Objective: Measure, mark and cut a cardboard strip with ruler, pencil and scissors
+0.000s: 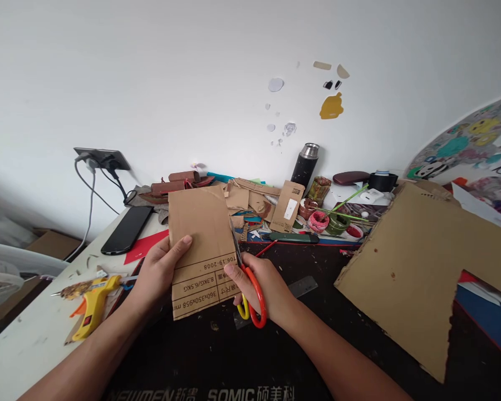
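A brown piece of cardboard (200, 223) with printed text along its lower part is held upright in front of me. My left hand (161, 267) grips its left edge, thumb on the near face and fingers behind. At its right edge, my right hand (261, 284) is closed on scissors (256, 295) with one red and one yellow handle loop. The metal blades run up along the cardboard's right edge; whether they are apart is hard to make out. My right thumb lies against the printed face. A black mat (217, 356) with white lettering lies below.
On the left are a yellow glue gun (96, 306) and a black phone (127, 229). A large cardboard sheet (401, 278) lies at right. Open paint jars (318, 221), a green cutter (294, 238), cardboard scraps and a black flask (305, 167) line the back by the wall.
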A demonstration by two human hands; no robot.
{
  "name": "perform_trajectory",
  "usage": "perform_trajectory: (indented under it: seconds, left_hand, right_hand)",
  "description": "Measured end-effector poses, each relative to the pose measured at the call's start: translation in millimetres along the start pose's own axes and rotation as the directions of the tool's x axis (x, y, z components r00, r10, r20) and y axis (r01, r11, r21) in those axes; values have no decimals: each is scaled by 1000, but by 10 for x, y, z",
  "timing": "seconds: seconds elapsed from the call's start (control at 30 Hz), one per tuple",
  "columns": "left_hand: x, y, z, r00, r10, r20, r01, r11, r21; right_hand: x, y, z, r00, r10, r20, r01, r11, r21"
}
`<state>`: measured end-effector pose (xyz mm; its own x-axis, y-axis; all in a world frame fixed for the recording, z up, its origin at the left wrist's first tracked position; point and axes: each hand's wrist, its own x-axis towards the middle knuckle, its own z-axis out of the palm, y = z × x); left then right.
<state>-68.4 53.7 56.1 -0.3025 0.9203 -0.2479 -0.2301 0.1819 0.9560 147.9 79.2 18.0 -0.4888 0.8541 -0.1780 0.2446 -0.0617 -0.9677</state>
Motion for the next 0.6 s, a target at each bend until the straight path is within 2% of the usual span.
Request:
perform_trajectory:
  seconds: [0.17, 0.37, 0.6]
  left_hand:
    - [18, 9, -12, 1000, 5, -16, -4, 1000, 18]
    - [76, 46, -88, 998, 27, -51, -23, 997, 76]
    - [70, 39, -77, 998, 19, -66, -17, 999, 27]
  right_hand:
    - [-5, -21, -4, 999, -19, 41, 19, 1000, -8]
    - [-25, -52, -32, 998, -44, 33, 46, 998, -40]
    - [-9, -45, -25, 996, -80, 29, 80, 997, -8]
